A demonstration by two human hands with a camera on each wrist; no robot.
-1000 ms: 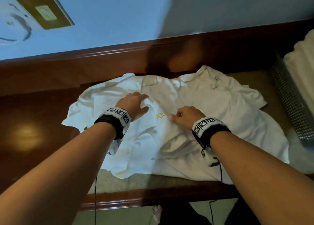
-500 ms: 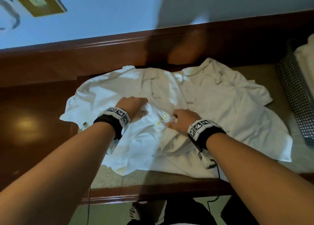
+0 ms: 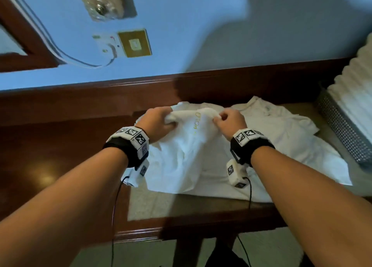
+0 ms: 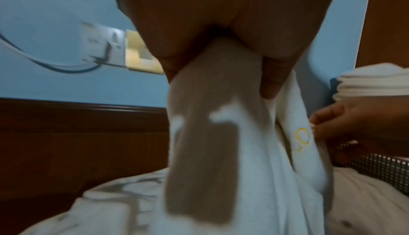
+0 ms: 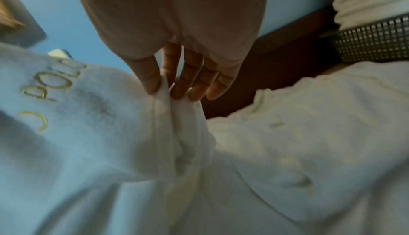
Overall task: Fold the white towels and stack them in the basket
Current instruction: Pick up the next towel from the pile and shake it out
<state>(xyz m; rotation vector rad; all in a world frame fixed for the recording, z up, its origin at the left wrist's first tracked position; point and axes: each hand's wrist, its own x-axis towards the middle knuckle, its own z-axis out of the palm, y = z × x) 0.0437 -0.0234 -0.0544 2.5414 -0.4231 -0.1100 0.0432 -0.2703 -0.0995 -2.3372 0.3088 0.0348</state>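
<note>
Two hands are up on one towel: our left hand (image 3: 159,123) has a bunched fistful of its top edge, and our right hand (image 3: 229,121) pinches the same edge between thumb and fingertips (image 5: 152,83), the other fingers loosely curled beside it. The lifted towel (image 3: 181,158) hangs down from both grips toward us, its lower part draped on the counter (image 3: 60,145), gold stitched lettering (image 3: 197,123) sitting on the cloth between our hands, a touch nearer the right pinch.

What matters now is that held edge. It runs left to right between our hands, short and slack, with loose cloth gathered in the left fist. We judge the hands need to slide apart along that line to reach the corners before any fold can be squared.

Beyond and to the right of our right hand, a second white towel (image 3: 285,129) lies rumpled on the counter. Farther right again sits the mesh basket (image 3: 342,129), folded towels (image 3: 354,93) already piled above its rim. Our right hand is the nearer one to it, so the finished fold should travel that way.
</note>
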